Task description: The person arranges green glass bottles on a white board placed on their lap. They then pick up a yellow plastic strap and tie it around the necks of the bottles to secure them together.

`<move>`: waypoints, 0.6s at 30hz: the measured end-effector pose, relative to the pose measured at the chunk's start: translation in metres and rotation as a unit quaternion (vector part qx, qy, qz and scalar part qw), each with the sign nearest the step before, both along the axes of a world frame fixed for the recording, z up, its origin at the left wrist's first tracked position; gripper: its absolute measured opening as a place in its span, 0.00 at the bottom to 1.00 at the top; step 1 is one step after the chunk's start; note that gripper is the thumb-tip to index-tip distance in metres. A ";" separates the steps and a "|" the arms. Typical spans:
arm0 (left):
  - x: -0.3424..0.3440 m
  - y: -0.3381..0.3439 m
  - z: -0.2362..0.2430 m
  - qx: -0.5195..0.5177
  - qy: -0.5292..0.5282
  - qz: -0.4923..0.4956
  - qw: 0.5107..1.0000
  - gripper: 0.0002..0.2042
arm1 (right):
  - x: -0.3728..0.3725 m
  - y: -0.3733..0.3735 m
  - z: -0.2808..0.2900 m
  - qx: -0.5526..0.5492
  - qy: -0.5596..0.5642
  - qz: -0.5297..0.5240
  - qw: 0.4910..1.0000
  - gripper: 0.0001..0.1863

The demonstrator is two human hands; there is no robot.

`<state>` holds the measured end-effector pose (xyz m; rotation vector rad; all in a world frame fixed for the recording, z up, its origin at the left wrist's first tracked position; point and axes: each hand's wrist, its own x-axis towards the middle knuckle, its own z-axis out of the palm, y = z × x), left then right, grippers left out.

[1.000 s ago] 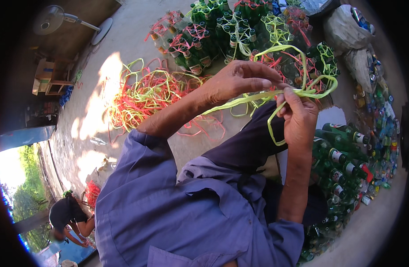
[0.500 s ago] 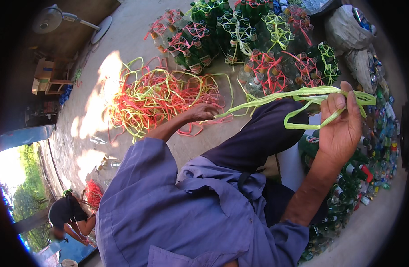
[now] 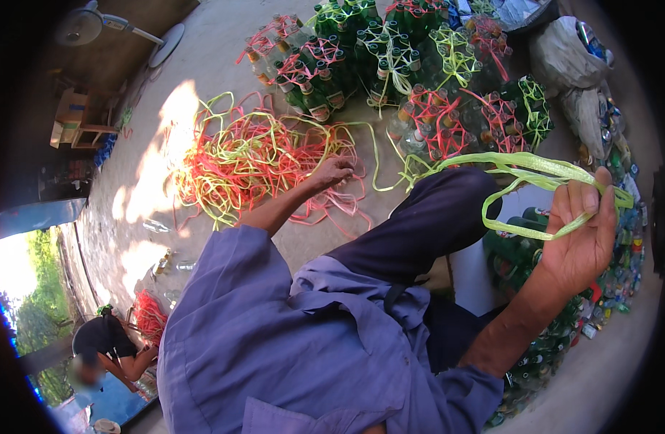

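Observation:
My right hand is raised at the right, its fingers closed on a looped bundle of flat yellow-green plastic strap. One loop hangs beside the palm. The strap runs left over my raised knee toward the floor. My left hand hovers by the right edge of a tangled pile of red and yellow-green straps. Its fingers are loosely bent and a little apart, with no strap seen in them.
Bundles of green and clear glass bottles, tied with straps at their necks, stand ahead. Loose bottles and cans lie along the right. A white sack is at the far right. Another person bends over at the lower left. A fan stands upper left.
My left hand has let go of the yellow-green strap and risen slightly. My right hand has moved right and down with the bundle, and the strap's left part has dropped.

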<state>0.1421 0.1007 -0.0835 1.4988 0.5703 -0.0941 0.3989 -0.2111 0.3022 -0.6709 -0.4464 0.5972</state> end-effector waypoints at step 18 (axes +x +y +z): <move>0.117 -0.112 -0.068 0.134 0.080 -0.134 0.979 0.33 | -0.002 -0.050 0.081 0.134 -0.019 0.000 0.991 0.03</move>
